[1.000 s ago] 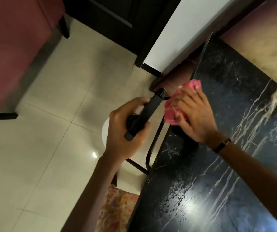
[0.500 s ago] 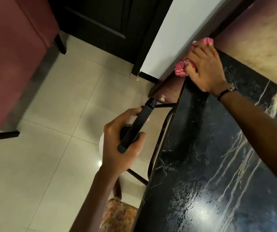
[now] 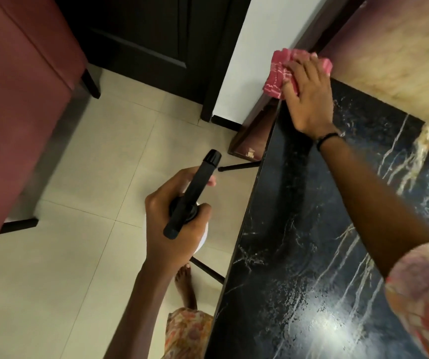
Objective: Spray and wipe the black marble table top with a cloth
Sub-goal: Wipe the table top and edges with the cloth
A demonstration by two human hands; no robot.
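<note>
The black marble table top (image 3: 311, 229) with white veins fills the right half of the head view, wet and shiny near its front. My right hand (image 3: 309, 99) presses a pink cloth (image 3: 278, 76) on the table's far left corner, where the cloth hangs over the edge. My left hand (image 3: 174, 224) holds a spray bottle with a black spray head (image 3: 192, 200) over the floor, left of the table edge. Its white body is mostly hidden under my hand.
A dark red sofa (image 3: 19, 104) on black legs stands at the left. A dark door (image 3: 146, 35) and a white wall (image 3: 267, 42) lie beyond the tiled floor (image 3: 65, 268). Black metal table legs (image 3: 208, 270) and my bare foot (image 3: 184, 283) show beneath the table edge.
My right hand has slid the pink cloth away along the table's left edge to the far corner. My left hand has kept the spray bottle beside the table.
</note>
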